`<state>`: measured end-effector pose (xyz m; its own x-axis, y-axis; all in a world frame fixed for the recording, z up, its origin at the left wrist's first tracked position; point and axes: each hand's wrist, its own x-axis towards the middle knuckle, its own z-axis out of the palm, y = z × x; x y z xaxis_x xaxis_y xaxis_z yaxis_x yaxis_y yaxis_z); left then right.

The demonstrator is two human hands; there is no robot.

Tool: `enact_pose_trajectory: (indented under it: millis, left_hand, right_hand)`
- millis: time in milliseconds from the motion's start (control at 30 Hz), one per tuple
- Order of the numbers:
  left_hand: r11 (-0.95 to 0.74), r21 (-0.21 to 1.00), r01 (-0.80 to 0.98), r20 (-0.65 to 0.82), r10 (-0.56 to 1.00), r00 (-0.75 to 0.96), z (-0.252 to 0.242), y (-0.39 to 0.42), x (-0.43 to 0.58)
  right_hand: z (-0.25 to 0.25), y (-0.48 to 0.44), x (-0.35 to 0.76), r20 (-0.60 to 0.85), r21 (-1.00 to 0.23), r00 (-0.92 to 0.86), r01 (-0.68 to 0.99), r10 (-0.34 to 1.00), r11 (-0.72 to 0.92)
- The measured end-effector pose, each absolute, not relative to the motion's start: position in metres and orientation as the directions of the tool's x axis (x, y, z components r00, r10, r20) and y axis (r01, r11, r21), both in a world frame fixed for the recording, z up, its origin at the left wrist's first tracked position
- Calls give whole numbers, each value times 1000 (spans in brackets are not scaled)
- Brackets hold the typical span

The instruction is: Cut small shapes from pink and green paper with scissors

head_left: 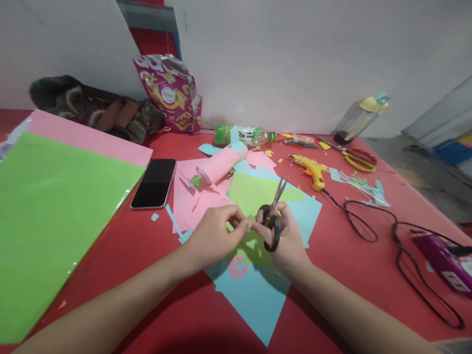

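Observation:
My left hand (221, 228) is closed, its thumb and index finger pinching a small green and pink paper piece (250, 221). Black-handled scissors (273, 216) are hooked on the fingers of my right hand (289, 241), blades pointing up and away. That hand's thumb and finger also meet the small paper piece. Beneath both hands lie light blue paper (265, 305) and lime green paper (258, 187), with scraps on them. A pink ring-shaped cutout (238, 267) rests on the blue sheet. Just beyond is a bottle wrapped in pink paper (223, 164), lying on its side.
A phone (154, 184) and green sheets in a clear sleeve (55, 206) lie left. On the right are a yellow glue gun (309, 169) with a looping black cord, a purple power strip (444, 260) and pliers (359, 160). A snack bag (169, 93) and a clear bottle (243, 135) line the wall.

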<state>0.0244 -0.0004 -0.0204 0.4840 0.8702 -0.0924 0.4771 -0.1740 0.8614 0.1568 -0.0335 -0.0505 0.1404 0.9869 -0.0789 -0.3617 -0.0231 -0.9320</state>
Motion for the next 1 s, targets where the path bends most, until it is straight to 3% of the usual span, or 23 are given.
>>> enact_pose_trajectory:
  millis: [233,600,867,1000]
  left_hand:
    - [-183,866,466,-72,876,477,-27,-3,27]
    - [-108,891,441,-166,827,537,-28,-3,26]
    - [-106,898,427,-166,816,553,-20,2,24]
    - [-143,901,410,-102,848,520,-15,14,16]
  right_hand:
    - [-51,-33,158,-63,-946,168,-325,984,-5]
    - [-51,-31,158,-51,-956,173,-293,984,2]
    - [-49,-31,160,-76,-946,126,-322,989,-32]
    - [-51,-31,160,-106,-939,14,-330,994,-95]
